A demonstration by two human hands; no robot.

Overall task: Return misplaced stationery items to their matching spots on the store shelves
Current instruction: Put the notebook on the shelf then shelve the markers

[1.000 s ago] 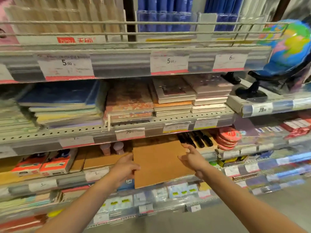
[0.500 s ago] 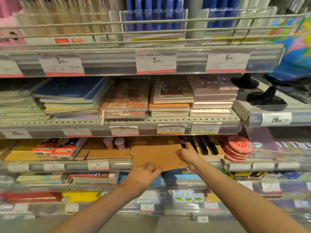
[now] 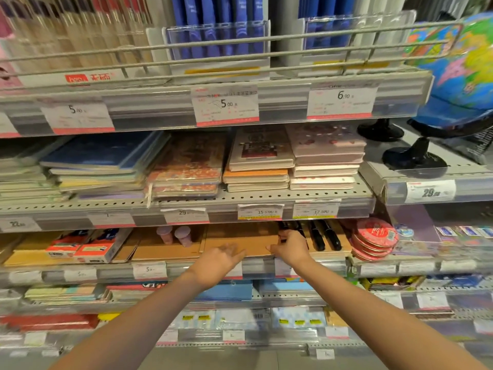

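1. The left hand (image 3: 218,259), low centre of frame, has let go of the brown kraft pad (image 3: 240,240); its fingers are loosely spread and blurred, holding nothing.
2. The pad has gone from jutting out to lying flat on the shelf (image 3: 333,259), so this return looks nearly done.
3. The right hand (image 3: 290,247) still pinches its right edge.
4. Black pens (image 3: 324,236) crowd just right.

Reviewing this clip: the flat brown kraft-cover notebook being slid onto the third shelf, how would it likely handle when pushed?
The brown notebook lies flat with straight edges, so it probably stays fairly stiff under a push. It looks thin, so likely light. The right hand grips its right edge while the left hand is open at its front edge; the matte cover probably slides without slipping away.
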